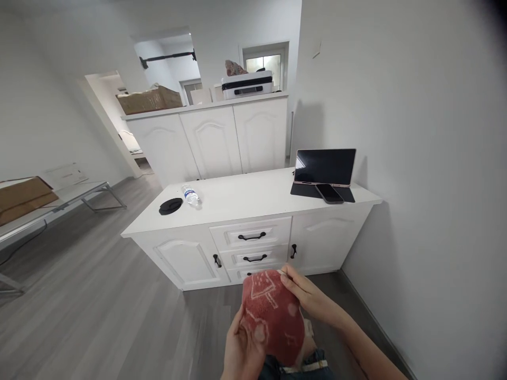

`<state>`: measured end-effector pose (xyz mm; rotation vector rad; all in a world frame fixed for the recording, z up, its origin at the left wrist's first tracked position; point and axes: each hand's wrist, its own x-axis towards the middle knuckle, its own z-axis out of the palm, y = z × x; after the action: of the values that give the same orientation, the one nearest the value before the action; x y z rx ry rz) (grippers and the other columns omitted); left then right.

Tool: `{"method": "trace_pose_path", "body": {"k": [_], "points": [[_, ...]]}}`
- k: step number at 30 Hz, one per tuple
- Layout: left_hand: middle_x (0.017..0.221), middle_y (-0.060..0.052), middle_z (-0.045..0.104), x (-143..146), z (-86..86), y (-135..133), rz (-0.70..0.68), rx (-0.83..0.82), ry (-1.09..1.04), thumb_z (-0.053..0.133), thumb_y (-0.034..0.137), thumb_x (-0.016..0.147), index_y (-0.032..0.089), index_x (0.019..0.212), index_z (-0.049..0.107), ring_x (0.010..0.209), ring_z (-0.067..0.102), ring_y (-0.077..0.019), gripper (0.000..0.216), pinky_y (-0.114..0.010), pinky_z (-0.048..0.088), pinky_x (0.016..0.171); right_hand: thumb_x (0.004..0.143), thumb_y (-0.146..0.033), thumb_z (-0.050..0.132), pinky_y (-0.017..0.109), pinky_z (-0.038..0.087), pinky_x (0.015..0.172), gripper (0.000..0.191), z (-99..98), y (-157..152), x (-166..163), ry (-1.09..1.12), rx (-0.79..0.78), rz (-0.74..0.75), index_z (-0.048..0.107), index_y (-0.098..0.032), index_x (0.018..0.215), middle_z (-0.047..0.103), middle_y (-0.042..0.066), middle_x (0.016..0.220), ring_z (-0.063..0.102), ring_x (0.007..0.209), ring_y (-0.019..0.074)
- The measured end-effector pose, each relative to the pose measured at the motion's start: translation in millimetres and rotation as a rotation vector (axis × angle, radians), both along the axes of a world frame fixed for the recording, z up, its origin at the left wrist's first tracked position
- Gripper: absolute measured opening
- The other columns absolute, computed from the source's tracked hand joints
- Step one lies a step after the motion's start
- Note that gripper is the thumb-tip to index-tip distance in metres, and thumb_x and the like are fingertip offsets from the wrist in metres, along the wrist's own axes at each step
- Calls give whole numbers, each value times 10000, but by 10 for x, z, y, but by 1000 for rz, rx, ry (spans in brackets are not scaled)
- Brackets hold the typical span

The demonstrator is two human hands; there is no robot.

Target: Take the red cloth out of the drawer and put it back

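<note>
Left hand [243, 345] cups the red terry cloth with pale stitched patterns [273, 314] from below while the right hand [307, 295] pinches its upper edge, both well in front of the long white sideboard with black handles [245, 200]. Best, I'd say, to keep that pinch firm and bunch the cloth evenly. Beyond, on the sideboard, sit a clear plastic water bottle [191, 195] and a dark tablet [325, 166].

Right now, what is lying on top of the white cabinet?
On the white cabinet: a water bottle, a black disc, a tablet and a phone. The drawers hide their contents.
</note>
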<state>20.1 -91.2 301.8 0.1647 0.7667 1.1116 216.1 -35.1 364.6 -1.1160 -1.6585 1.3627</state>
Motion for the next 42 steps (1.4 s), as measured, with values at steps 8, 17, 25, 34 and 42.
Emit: {"method": "trace_pose_path", "body": {"k": [8,17,25,34,42], "points": [[897,-31,798,41,132,28,147,2,13,925,217,629,210,818,712,885,756,-208,285,-324,598,816,951,-755,399,308,375,743,526,-236,19,-56,36,65,-202,434,-248,814,385,-46,776,406,749,158],[852,6,738,-36,282,168,285,138,334,955,276,628,219,1117,635,779,739,-153,587,-231,568,705,815,-661,693,263,422,536,663,-403,-38,-151,249,-182,-203,430,-281,1290,559,-95,670,478,543,137],[996,-27,685,-84,169,165,320,76,512,929,264,668,306,1532,316,913,750,-194,1061,-294,592,812,874,-482,629,480,449,1127,341,-490,-96,-177,172,112,-418,789,-247,1060,757,101,1222,646,1219,296],[1320,-168,672,-127,-52,125,90,387,903,772,416,764,236,1263,699,1001,730,-279,535,-417,588,890,876,-368,587,455,499,1061,367,-476,-198,-167,25,138,-380,777,-236,1161,753,104,1180,671,1144,276],[1256,-110,652,-307,132,163,-114,654,1236,746,173,690,254,1200,761,1212,624,-301,517,-468,497,1079,761,-189,599,425,530,1009,577,-566,-255,-33,-190,159,-264,662,-229,1333,654,103,1197,655,1113,254]]}}
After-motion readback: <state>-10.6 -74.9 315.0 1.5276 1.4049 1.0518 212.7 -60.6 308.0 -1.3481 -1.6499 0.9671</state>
